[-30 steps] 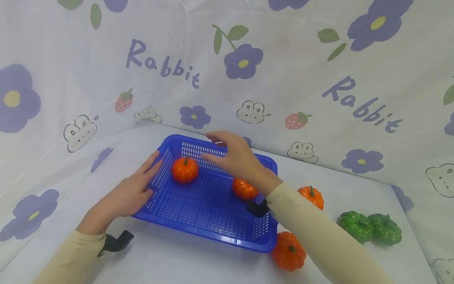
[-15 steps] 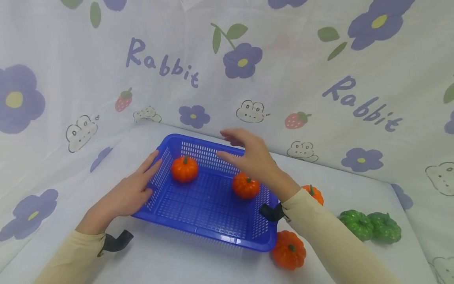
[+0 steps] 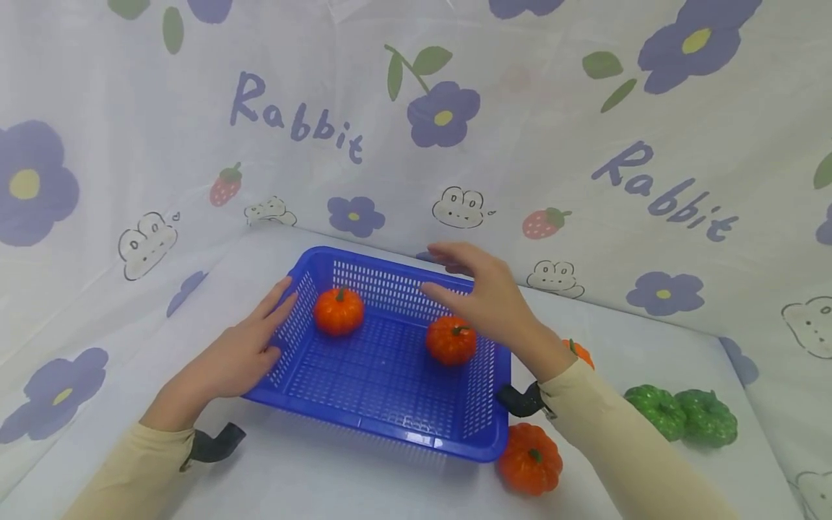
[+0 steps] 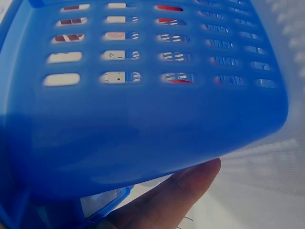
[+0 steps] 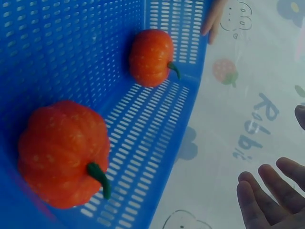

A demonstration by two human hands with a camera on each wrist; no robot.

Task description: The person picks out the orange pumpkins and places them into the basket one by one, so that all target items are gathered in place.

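Note:
A blue plastic basket (image 3: 383, 393) with slotted walls stands on the table, holding two small orange pumpkins: one at the back left (image 3: 339, 311) and one at the right (image 3: 451, 341). My left hand (image 3: 227, 354) rests on the basket's left rim with fairly straight fingers; in the left wrist view one finger (image 4: 176, 191) lies against the basket's wall. Over the back right rim hovers my right hand (image 3: 487, 292), holding nothing, its thumb and fingers apart. The right wrist view shows both pumpkins, the nearer one (image 5: 64, 153) large, beside that hand's spread fingers (image 5: 269, 191).
Another orange pumpkin (image 3: 531, 459) sits against the basket's front right corner. One more (image 3: 581, 352) is partly hidden behind my right forearm. Two green pumpkins (image 3: 707, 419) lie side by side further right. A printed cloth (image 3: 390, 166) hangs behind the white table.
My right hand has drawn rightward across the basket's back, still empty, uncovering more of the right-hand pumpkin inside. The left hand and the basket have stayed in place.

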